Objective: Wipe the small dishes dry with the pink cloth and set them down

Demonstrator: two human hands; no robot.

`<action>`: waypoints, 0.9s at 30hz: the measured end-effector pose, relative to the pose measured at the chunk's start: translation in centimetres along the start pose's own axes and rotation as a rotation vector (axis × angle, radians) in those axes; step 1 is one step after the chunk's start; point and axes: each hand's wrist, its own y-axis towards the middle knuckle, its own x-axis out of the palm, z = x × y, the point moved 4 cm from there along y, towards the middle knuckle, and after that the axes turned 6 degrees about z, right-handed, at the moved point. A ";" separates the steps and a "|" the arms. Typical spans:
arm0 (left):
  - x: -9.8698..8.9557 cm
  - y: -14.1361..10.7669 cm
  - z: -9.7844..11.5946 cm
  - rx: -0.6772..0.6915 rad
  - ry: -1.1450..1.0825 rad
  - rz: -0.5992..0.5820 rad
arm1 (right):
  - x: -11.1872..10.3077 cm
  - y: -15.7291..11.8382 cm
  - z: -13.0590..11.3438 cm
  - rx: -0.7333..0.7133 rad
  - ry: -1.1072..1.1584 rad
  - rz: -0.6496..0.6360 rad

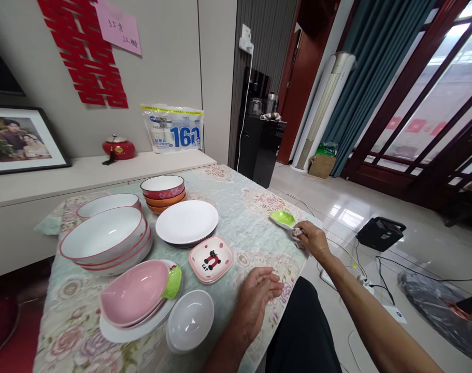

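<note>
At the table's right edge, my right hand (312, 239) has its fingers closed at the near end of a small green leaf-shaped dish (283, 217) with a white outside. A small bunched, patterned bit shows by those fingertips; I cannot make out what it is. My left hand (257, 296) hovers or rests low over the tablecloth, palm turned inward, fingers loosely stretched and holding nothing. Nearest to it are a square pink-rimmed cat dish (211, 260) and a small white bowl (190, 320). Left of these, pink leaf-trimmed dishes (137, 295) sit on a white plate (115, 332).
Large white bowls (103, 235) with red rims are stacked at the left. Behind stand red and orange bowls (162, 192) and white plates (187, 223). A shelf holds a plastic pack (175, 129), a red pot (119, 148) and a framed photo (24, 140). Cables and a black box (381, 233) lie on the floor.
</note>
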 end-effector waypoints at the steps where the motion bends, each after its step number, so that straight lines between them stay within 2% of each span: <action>1: 0.0 0.0 0.0 -0.001 0.003 0.000 | 0.1 0.4 0.5 -0.010 0.007 -0.043; 5: -0.1 0.0 -0.1 0.006 0.022 -0.001 | -0.9 1.0 1.0 0.008 -0.065 -0.166; 8: 0.0 -0.1 -0.1 0.019 0.037 -0.015 | -2.3 0.8 -0.9 0.052 -0.070 -0.178; 11: 0.4 0.0 -0.2 0.036 0.060 -0.020 | -2.4 0.2 -5.6 0.029 0.133 -0.268; 14: 0.4 -0.7 -0.9 0.092 0.148 0.001 | -1.6 -0.7 -12.6 -0.114 0.234 -0.414; 17: -0.2 -3.0 -2.1 0.103 0.356 -0.019 | -0.9 -1.8 -19.3 -0.142 0.238 -0.487; 19: -0.9 -5.5 -2.9 0.063 0.488 -0.125 | -0.4 -2.6 -23.0 -0.153 0.252 -0.576; 21: -2.0 -8.2 -3.2 0.027 0.578 -0.211 | 0.2 -3.3 -25.4 -0.135 0.176 -0.646; 24: -4.3 -11.3 -3.1 -0.034 0.685 -0.270 | 1.3 -4.0 -27.3 -0.105 0.040 -0.721; 26: -5.7 -12.2 -3.0 -0.071 0.629 -0.333 | 2.0 -4.3 -28.0 -0.115 0.009 -0.775; 27: -6.5 -12.3 -2.9 -0.086 0.572 -0.310 | 2.3 -4.3 -28.2 -0.119 -0.004 -0.799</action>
